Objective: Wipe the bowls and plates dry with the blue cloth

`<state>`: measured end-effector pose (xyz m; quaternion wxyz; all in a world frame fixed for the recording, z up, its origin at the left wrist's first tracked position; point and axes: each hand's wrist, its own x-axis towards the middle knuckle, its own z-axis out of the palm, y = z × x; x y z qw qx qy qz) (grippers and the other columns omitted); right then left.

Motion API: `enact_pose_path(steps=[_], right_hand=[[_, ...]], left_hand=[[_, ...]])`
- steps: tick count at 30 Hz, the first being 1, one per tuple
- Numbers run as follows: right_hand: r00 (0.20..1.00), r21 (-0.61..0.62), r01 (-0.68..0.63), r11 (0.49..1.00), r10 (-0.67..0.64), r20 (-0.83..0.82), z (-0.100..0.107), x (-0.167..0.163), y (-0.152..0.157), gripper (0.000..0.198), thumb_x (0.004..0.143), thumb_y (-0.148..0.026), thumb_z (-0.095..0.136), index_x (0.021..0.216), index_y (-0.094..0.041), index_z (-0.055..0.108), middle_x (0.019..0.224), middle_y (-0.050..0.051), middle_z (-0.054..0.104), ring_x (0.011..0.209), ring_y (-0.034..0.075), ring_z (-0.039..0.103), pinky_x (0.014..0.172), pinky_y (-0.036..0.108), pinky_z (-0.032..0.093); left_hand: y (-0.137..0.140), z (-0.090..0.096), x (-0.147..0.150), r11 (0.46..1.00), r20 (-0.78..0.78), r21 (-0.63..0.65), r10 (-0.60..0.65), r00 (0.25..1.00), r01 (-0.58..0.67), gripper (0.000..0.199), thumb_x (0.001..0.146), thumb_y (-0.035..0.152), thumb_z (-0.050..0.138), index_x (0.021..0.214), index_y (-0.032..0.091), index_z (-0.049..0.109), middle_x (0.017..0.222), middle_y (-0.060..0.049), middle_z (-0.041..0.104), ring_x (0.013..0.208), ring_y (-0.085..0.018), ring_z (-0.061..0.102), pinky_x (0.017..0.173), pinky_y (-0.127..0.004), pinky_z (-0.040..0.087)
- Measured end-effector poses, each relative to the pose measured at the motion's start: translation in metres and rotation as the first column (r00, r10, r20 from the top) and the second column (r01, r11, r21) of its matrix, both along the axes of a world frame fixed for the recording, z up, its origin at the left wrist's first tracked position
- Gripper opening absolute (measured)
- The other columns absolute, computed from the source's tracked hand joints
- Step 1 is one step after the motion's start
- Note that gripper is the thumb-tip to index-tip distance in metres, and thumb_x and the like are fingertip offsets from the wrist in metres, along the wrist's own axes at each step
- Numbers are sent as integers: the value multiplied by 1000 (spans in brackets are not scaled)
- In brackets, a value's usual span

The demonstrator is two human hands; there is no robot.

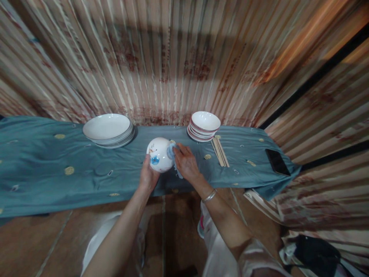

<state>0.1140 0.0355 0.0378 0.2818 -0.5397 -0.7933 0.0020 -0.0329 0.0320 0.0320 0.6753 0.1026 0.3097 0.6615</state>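
Over the front part of the table, my left hand point(148, 175) grips a white bowl point(159, 154) by its left side. The bowl is tilted so that its rounded outside, with a blue flower print, faces me. A light blue cloth point(172, 152) is pinched in my right hand point(186, 161), which presses it against the bowl's right side. The left fingers behind the bowl are hidden.
A stack of white plates point(108, 129) stands at the back left. Red-rimmed bowls point(204, 122) are stacked at the back right, beside several chopsticks point(220, 152). A phone point(277, 161) lies near the right end of the blue-green tablecloth point(86, 181). Pleated curtains point(161, 57) hang behind.
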Motion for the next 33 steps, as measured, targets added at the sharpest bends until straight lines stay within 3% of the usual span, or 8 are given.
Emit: enact_pose_path(steps=[9, 23, 33], right_hand=[[999, -2, 11, 1000, -11, 51, 1, -1, -4, 31, 90, -7, 47, 112, -11, 68, 125, 16, 63, 104, 26, 56, 97, 41, 48], [987, 70, -157, 985, 159, -17, -6, -1, -7, 29, 91, -10, 46, 109, -12, 69, 124, 16, 65, 105, 26, 58, 98, 40, 49], [996, 145, -76, 986, 83, -45, -4, -6, -3, 30, 95, -14, 44, 113, -12, 68, 118, 15, 68, 106, 25, 60, 100, 41, 50]], left_hand=[[-1, 4, 0, 1000, -4, -25, 4, 1000, -4, 47, 100, 34, 41, 138, 10, 55, 111, -15, 76, 113, -28, 68, 106, -45, 48], [2, 3, -3, 999, -1, -34, -8, 1000, 8, 46, 101, 34, 37, 134, 9, 58, 103, -14, 77, 109, -27, 70, 102, -43, 51], [0, 0, -1, 1000, -27, -4, -24, 999, 24, 44, 98, 34, 47, 133, 10, 59, 107, -15, 77, 108, -27, 71, 100, -41, 53]])
